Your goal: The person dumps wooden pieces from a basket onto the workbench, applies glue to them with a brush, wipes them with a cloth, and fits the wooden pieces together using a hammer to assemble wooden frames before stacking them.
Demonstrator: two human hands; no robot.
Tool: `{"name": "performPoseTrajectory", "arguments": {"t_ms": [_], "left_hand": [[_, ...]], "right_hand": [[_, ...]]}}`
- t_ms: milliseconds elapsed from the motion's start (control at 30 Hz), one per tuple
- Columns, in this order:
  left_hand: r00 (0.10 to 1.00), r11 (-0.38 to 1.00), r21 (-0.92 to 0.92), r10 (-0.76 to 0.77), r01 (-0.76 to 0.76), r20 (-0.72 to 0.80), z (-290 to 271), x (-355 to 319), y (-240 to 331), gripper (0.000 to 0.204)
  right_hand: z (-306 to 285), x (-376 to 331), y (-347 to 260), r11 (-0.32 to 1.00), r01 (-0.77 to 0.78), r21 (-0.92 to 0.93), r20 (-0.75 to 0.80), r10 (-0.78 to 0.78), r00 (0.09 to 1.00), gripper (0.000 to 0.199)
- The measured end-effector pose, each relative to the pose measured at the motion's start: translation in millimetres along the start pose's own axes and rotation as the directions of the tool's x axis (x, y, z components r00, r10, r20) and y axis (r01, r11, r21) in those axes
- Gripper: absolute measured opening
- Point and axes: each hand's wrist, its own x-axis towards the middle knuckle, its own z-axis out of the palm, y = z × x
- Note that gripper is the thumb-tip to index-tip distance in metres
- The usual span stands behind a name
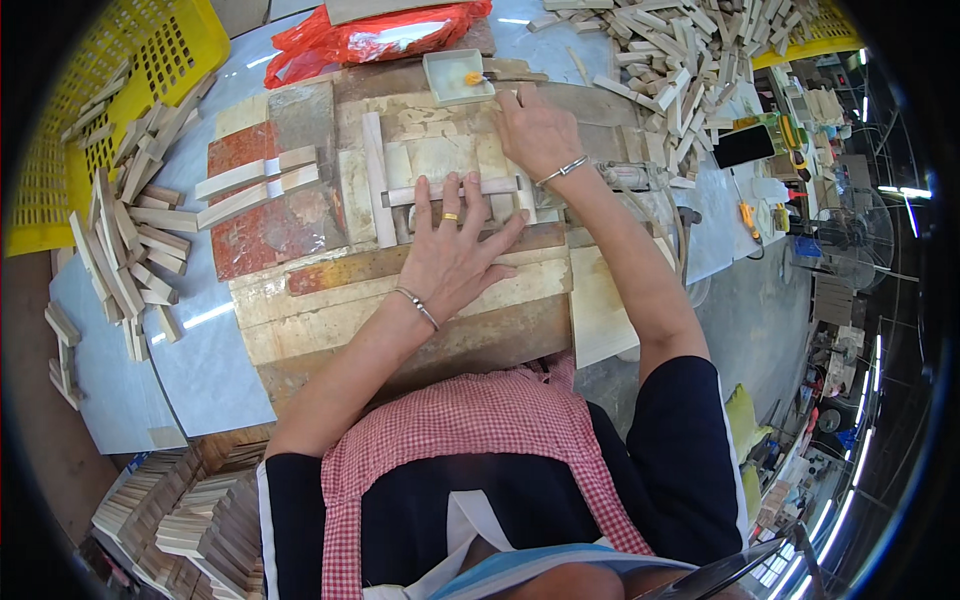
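Observation:
My left hand (449, 243) lies with fingers spread, its fingertips resting on a pale wooden crossbar (403, 196). The crossbar runs between a long upright wooden strip (377, 175) on its left and a shorter wooden piece (526, 202) on its right. Beyond, my right hand (538, 130) is closed, fingers curled down beside a shallow tray (437, 88). A small yellow-tipped tool (473, 78) lies over the tray's edge, pointing toward that hand. What the right fingers pinch, if anything, is hidden.
Two pairs of joined wooden strips (236, 180) lie on the worn board (270, 305). Loose sticks (140, 235) pile up by a yellow basket (185, 60); another heap (680, 70) covers the far right. A red plastic bag (300, 50), air tool (625, 176) and phone (743, 146) are around.

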Motion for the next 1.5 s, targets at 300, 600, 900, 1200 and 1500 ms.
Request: {"name": "performPoseTrajectory", "arguments": {"t_ms": [300,600,900,1200,1500], "left_hand": [[0.999,0.999,-0.042,-0.011,0.009,-0.041,1,-6,-2,0.062],[0.999,0.999,-0.047,0.008,-0.011,-0.054,-1,-7,-7,0.064],[0.992,0.994,-0.098,-0.068,0.058,-0.107,7,-13,-6,0.075],[0.988,0.994,-0.094,-0.072,0.06,-0.134,10,-16,-7,0.076],[0.982,0.976,-0.207,-0.095,0.06,-0.16,18,-26,-6,0.048]], "right_hand": [[-43,-48,9,0.954,-0.049,0.296,-0.3,0.141,0.943,0.013],[-49,-229,45,0.979,-0.143,0.144,-0.084,0.156,0.984,0.023],[-73,-120,7,0.867,0.093,0.489,-0.231,0.026,0.973,0.02],[-29,-30,-4,0.937,0.2,0.285,-0.15,-0.163,0.975,0.019],[-29,12,-112,0.759,0.54,0.365,-0.183,-0.51,0.841,0.015]]}}
